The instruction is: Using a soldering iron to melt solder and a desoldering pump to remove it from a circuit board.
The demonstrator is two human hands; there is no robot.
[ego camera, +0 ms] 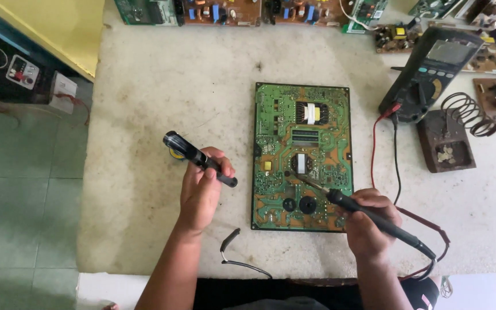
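Right hand [368, 221] closed around the black handle of a slim soldering iron [368, 213], tip laid on the green rectangular circuit board [302, 155] at its lower middle, beside two round black parts. Left hand [202, 186] wrapped tight on a black pen-shaped desoldering pump [199, 158], held off the board's left edge, angled up and away, above the pale stained stone surface [156, 86]. Board flat at the surface's centre, long side running front to back. Dark handheld multimeter [431, 72] propped near the right rear corner, red and black leads trailing toward the front edge. Brown rusty iron stand with coiled spring [449, 140] just beside the meter. More bare circuit boards [225, 11] lined along the rear edge.
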